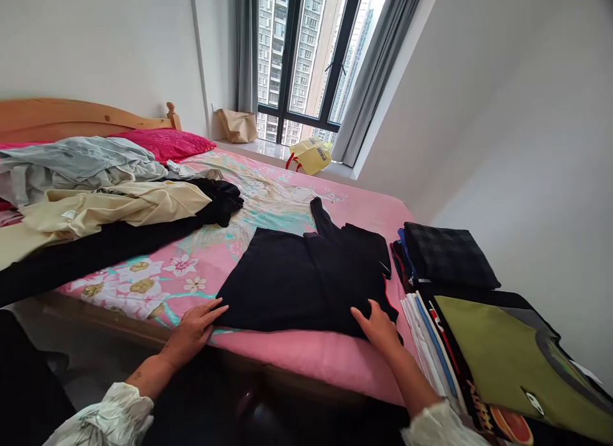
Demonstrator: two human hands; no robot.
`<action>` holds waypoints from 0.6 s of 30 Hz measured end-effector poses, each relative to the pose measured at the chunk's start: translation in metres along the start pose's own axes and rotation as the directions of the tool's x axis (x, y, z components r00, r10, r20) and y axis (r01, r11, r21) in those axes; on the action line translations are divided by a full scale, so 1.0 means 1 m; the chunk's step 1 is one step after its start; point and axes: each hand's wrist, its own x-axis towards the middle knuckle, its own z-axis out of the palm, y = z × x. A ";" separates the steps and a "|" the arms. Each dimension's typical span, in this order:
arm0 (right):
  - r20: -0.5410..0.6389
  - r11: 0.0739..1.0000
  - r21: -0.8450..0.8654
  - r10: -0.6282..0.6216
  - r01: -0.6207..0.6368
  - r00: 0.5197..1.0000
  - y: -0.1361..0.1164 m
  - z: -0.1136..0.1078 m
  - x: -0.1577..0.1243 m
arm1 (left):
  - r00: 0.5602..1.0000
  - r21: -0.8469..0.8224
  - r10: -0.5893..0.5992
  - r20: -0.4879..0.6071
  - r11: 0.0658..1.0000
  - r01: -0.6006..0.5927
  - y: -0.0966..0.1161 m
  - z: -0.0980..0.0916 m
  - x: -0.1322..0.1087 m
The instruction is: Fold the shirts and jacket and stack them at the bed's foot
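A black long-sleeved top (pixel 292 283) lies spread on the bed, its hem to the left and one sleeve (pixel 325 219) pointing away from me. Red trim shows along its right end. At the near left corner of the hem, my left hand (pixel 194 324) rests with its fingers stretched out, touching the cloth's edge. My right hand (pixel 380 328) lies on the near right part of the top, thumb and fingers apart. Neither hand visibly grips the fabric.
Folded clothes stand in stacks at the right, with an olive shirt (pixel 498 344) and a dark checked garment (pixel 445 254) on top. A loose heap with a cream garment (pixel 129 209) lies left. A yellow bag (pixel 311 155) sits by the window. The bed's edge (pixel 306 376) is near me.
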 end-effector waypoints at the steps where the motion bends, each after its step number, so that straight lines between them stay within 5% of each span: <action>1: 0.013 0.995 0.081 0.051 -0.052 0.999 -0.010 0.002 0.008 | 1.000 0.010 -0.001 -0.004 1.000 0.001 0.000 0.002 0.000; 4: 0.001 0.942 0.328 0.077 -0.073 0.997 -0.026 -0.007 0.022 | 1.000 0.017 0.000 -0.014 1.000 0.000 -0.003 0.006 0.000; 8: 0.010 0.791 0.605 -0.117 0.087 0.993 -0.008 -0.039 -0.007 | 1.000 -0.021 0.005 -0.028 1.000 -0.006 -0.007 0.007 -0.001; 10: 0.165 0.686 0.723 -0.277 0.075 0.947 0.020 -0.048 -0.041 | 0.999 -0.033 0.016 -0.043 0.999 -0.017 -0.010 0.008 -0.003; 12: 0.425 0.757 0.652 -0.334 -0.029 0.842 0.054 -0.046 -0.077 | 0.998 -0.034 0.029 -0.056 0.999 -0.031 -0.013 0.009 -0.004; 14: 0.579 0.854 0.506 -0.232 -0.122 0.781 0.084 -0.034 -0.107 | 0.998 -0.028 0.035 -0.057 0.999 -0.036 -0.016 0.011 -0.004; 18: 0.412 0.912 0.396 -0.075 -0.104 0.908 0.095 -0.001 -0.132 | 0.999 -0.009 0.032 -0.028 0.999 -0.032 -0.015 0.011 -0.001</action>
